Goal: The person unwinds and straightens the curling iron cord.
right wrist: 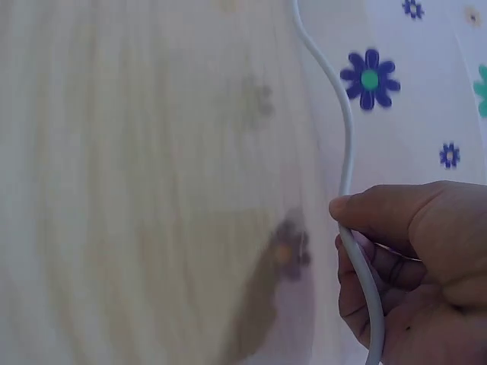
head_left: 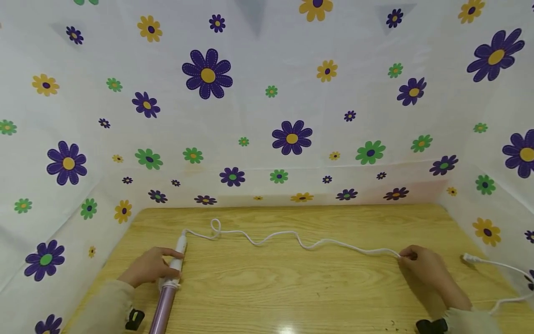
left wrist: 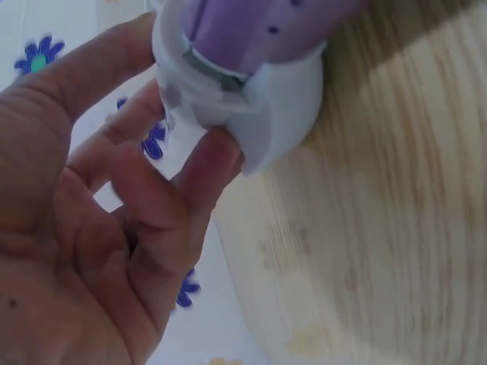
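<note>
At the left of the head view lies a curling iron (head_left: 163, 306) with a white handle and a shiny purple barrel. My left hand (head_left: 152, 266) holds it by the white handle, thumb on one side and fingers on the other. Up close in the left wrist view, those fingers grip the white collar (left wrist: 285, 110) beside the purple barrel (left wrist: 266, 30). A white cord (head_left: 277, 233) leaves the handle's far end, makes a small loop and waves across the table. Far to the right, my right hand (head_left: 425, 269) pinches this cord (right wrist: 346, 152) between thumb and fingers.
A white plug (head_left: 471, 259) on a cord lies right of my right hand, that cord running off the right edge. The wood-grain table (head_left: 292, 287) is bordered by flower-printed white sheets (head_left: 258, 106) at the back and both sides.
</note>
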`<action>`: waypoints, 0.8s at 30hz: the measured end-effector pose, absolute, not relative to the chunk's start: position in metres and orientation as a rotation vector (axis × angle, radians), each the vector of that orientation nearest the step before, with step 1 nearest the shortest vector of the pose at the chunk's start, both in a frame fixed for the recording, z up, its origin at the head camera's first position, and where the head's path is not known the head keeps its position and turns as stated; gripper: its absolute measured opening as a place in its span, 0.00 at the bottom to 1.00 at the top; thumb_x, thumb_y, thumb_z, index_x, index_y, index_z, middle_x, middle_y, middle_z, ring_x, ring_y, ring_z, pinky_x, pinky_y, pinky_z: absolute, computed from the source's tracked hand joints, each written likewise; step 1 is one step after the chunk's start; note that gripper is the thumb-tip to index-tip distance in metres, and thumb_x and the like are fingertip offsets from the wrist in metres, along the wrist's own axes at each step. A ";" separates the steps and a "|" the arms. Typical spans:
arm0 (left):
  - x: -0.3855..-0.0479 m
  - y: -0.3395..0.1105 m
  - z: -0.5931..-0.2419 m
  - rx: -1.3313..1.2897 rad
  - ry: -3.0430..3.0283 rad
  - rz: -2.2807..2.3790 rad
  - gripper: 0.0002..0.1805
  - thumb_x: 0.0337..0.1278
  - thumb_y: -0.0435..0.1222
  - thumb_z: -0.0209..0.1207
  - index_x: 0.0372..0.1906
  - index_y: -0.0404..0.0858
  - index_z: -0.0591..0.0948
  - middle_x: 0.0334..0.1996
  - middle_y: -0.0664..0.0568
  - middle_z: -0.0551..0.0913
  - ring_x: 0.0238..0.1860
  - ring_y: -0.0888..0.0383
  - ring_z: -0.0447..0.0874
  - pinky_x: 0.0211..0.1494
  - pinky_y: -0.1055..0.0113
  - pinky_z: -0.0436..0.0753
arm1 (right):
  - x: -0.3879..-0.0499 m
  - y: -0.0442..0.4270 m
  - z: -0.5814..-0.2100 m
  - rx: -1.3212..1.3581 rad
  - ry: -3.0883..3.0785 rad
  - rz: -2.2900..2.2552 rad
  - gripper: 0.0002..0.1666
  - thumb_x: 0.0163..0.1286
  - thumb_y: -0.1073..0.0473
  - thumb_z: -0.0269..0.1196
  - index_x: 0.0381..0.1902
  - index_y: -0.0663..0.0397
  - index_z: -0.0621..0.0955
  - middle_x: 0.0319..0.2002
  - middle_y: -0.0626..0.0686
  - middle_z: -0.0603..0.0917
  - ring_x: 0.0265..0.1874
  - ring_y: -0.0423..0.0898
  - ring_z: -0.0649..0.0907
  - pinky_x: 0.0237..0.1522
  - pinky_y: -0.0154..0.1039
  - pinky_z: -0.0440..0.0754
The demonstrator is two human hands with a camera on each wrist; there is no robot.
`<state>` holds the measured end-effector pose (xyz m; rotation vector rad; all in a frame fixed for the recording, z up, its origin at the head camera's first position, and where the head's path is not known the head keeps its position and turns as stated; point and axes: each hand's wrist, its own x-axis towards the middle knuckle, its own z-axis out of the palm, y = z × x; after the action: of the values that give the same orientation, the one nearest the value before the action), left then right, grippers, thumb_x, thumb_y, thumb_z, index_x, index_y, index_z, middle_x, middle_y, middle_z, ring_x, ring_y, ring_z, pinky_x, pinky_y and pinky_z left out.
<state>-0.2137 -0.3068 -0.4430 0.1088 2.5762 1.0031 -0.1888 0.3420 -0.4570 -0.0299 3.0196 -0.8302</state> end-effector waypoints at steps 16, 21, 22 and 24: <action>-0.201 -0.250 -0.444 0.325 2.484 1.099 0.29 0.48 0.40 0.71 0.56 0.32 0.77 0.28 0.47 0.82 0.28 0.57 0.79 0.28 0.63 0.76 | -0.219 0.242 -0.453 -0.119 2.983 -0.941 0.08 0.69 0.64 0.58 0.40 0.65 0.79 0.31 0.55 0.81 0.29 0.46 0.77 0.30 0.39 0.75; -0.201 -0.254 -0.444 0.390 2.475 1.069 0.32 0.51 0.43 0.69 0.60 0.33 0.76 0.36 0.46 0.84 0.36 0.55 0.80 0.34 0.63 0.78 | -0.215 0.254 -0.448 -0.152 2.960 -0.923 0.11 0.69 0.63 0.58 0.44 0.67 0.79 0.33 0.56 0.83 0.32 0.48 0.80 0.32 0.42 0.77; -0.201 -0.256 -0.444 0.404 2.483 1.056 0.32 0.51 0.43 0.69 0.60 0.33 0.76 0.38 0.45 0.84 0.38 0.55 0.80 0.37 0.62 0.79 | -0.212 0.259 -0.446 -0.168 2.954 -0.929 0.12 0.69 0.62 0.59 0.45 0.67 0.78 0.34 0.56 0.83 0.33 0.49 0.80 0.33 0.43 0.78; -0.198 -0.261 -0.443 0.402 2.508 1.030 0.32 0.51 0.45 0.69 0.60 0.35 0.76 0.44 0.45 0.83 0.43 0.54 0.80 0.41 0.61 0.79 | -0.206 0.273 -0.440 -0.206 2.949 -0.927 0.13 0.69 0.62 0.60 0.46 0.67 0.78 0.35 0.56 0.83 0.35 0.51 0.82 0.35 0.46 0.79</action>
<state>-0.1982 -0.2610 -0.4432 0.4019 2.5081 1.0295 -0.2061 0.2734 -0.4395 -0.2063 2.9490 -0.9270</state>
